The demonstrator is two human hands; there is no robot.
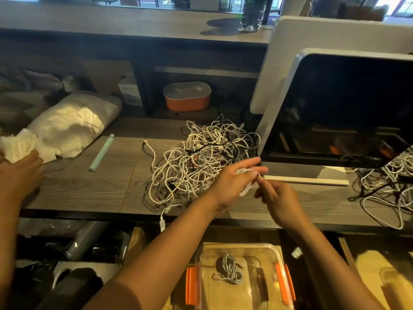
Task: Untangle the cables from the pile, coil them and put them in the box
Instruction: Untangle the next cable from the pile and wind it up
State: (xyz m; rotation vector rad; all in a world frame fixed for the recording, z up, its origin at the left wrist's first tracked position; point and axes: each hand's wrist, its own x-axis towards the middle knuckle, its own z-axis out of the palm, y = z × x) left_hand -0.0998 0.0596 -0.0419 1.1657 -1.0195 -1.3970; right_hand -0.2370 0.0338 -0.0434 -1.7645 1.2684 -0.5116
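White bag [73, 124]: a soft, pale bundle at the far left of the worktop [89, 191]. Another person's hand [20, 173] lies at its near corner.
Green strip [101, 153]: a slim mint bar lying flat on the wood, just right of the bag.
Orange tub [187, 97]: on the shelf behind the worktop, with a pale lid on it.
Cable pile [201, 159]: a loose tangle of mostly white leads with a few black ones, mid-worktop. One plug hangs over the near edge.
Left hand [232, 182]: over the pile's right edge, with fingers straight and close together, pointing right. Loops of a white cable [244, 191] are wound round them.
Box [241, 245]: clear plastic with orange clips and no lid, on a lower surface below the hands, in front of the worktop.
Coiled cable [230, 269]: one grey-white bundle lying on the floor of the box.
Right hand [279, 202]: just right of the left hand. Its fingers pinch the same white cable near the left fingertips, though this part is slightly blurred.
Monitor [346, 108]: a dark screen in a pale frame, standing right of the pile.
Second tangle [388, 186]: more white and black leads at the far right of the worktop.
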